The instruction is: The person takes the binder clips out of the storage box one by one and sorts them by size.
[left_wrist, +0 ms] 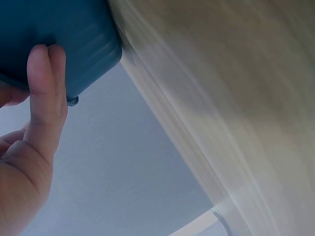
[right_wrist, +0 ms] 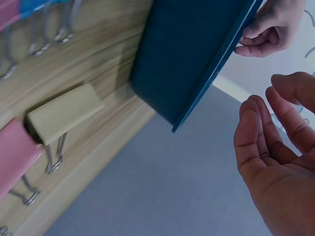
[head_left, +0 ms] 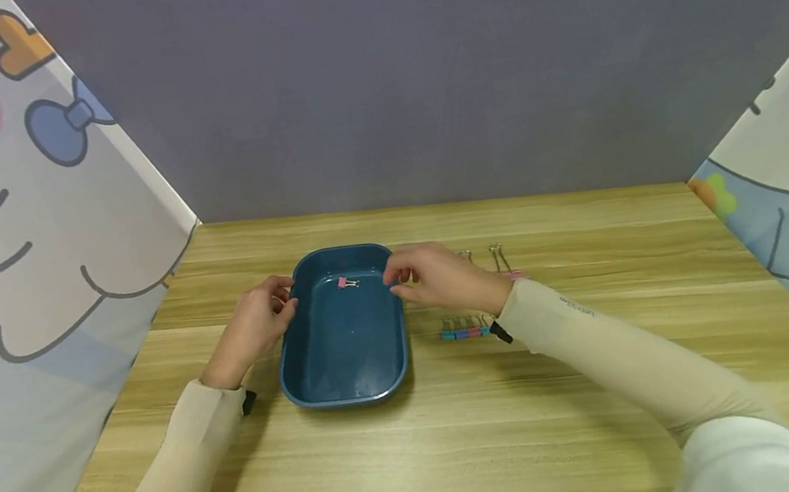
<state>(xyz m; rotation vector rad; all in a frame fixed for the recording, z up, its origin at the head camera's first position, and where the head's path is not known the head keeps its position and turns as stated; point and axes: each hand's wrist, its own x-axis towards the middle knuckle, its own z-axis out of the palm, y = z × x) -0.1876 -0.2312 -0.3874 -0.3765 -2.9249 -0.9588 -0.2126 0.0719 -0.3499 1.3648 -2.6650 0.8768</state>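
A dark blue tray (head_left: 345, 354) stands on the table, with a small pink binder clip (head_left: 343, 282) lying inside toward its far end. My left hand (head_left: 261, 319) holds the tray's left rim; in the left wrist view the fingers (left_wrist: 47, 83) lie along the outer wall, the thumb by the rim. Over the right rim is my right hand (head_left: 432, 274), its fingers loosely bent. The right wrist view shows a gap between thumb and fingers (right_wrist: 251, 132) with nothing in it. Part of the tray's far right corner is hidden behind this hand.
Right of the tray, several small coloured binder clips (head_left: 466, 333) stand in a row. Behind them are larger clips, including a yellow one (right_wrist: 66, 113) and a pink one (right_wrist: 17, 155), partly covered by the right arm in the head view. A grey wall (head_left: 420, 108) borders the table's back.
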